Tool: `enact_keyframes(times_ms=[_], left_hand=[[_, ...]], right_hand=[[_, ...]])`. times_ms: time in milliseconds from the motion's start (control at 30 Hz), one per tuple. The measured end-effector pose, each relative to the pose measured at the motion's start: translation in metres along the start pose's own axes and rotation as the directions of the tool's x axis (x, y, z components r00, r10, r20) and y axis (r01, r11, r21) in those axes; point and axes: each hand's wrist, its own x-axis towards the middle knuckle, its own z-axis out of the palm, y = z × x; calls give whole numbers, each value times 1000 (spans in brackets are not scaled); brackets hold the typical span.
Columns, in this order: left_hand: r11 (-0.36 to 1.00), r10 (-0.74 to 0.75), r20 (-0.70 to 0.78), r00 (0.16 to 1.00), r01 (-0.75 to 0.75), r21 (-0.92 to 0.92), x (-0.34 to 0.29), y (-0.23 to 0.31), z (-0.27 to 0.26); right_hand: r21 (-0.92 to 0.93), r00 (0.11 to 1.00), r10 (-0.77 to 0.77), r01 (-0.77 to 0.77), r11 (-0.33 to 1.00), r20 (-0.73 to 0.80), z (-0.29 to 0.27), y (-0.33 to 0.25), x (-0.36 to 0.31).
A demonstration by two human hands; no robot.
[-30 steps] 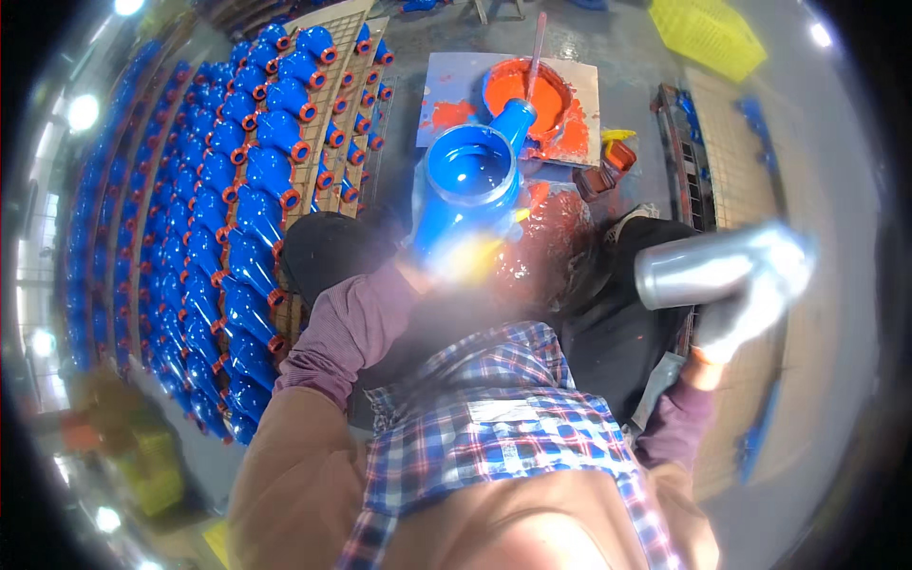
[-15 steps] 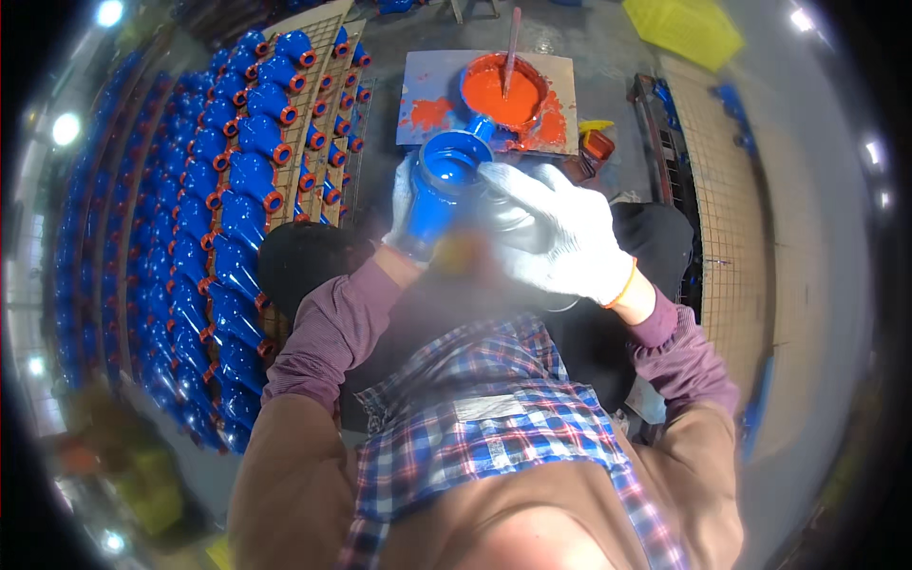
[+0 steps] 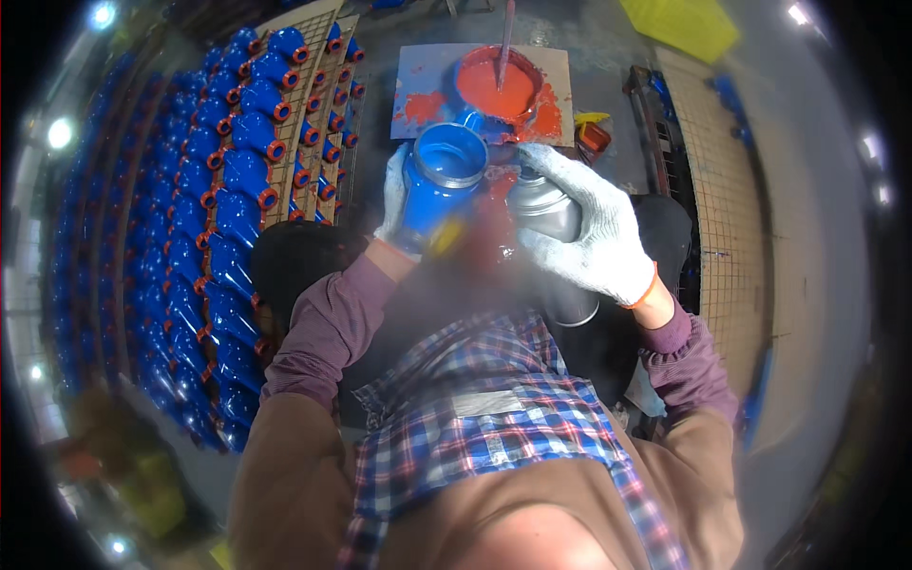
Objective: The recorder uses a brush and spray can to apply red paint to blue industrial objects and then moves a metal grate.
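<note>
My left hand [image 3: 393, 198], in a white knit glove, is closed around the left side of a glossy blue metal pipe fitting [image 3: 427, 207]. The fitting's wide round mouth, with a bare grey rim, faces up, and a narrower neck points away from me. A silver aerosol spray can [image 3: 547, 211] is gripped in my gloved right hand [image 3: 600, 226], just right of the fitting and apart from it. One finger rests at the top of the can. A blurred red and yellow patch between the two hides part of the view.
Beyond my hands, a bucket of orange-red paint [image 3: 496, 93] with a stick [image 3: 506, 43] stands on a splattered board [image 3: 410, 74]. Rows of blue fittings with red ends [image 3: 252, 147] fill racks at left. A wire-mesh rack [image 3: 727, 218] and yellow crate [image 3: 679, 27] are at right.
My right hand has drawn back to the right from the fitting's mouth, bringing the spray can into plain view. The fitting stays in my left hand, shifted slightly left.
</note>
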Motion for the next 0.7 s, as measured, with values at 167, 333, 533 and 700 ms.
enact_keyframes(times_ms=[167, 333, 533, 700], left_hand=[[988, 130, -8, 992, -129, 83, 5, 2, -1], [992, 40, -54, 998, -46, -114, 3, 0, -4], [1000, 25, 56, 998, -24, -14, 3, 7, -11], [996, 90, 79, 993, -90, 7, -2, 8, -16]], right_hand=[[-201, 997, 41, -28, 979, 65, 9, -10, 4], [-286, 990, 119, -93, 954, 75, 11, -15, 6], [-60, 993, 94, -98, 993, -66, -40, -21, -14], [-185, 803, 178, -336, 924, -568, -119, -15, -55]])
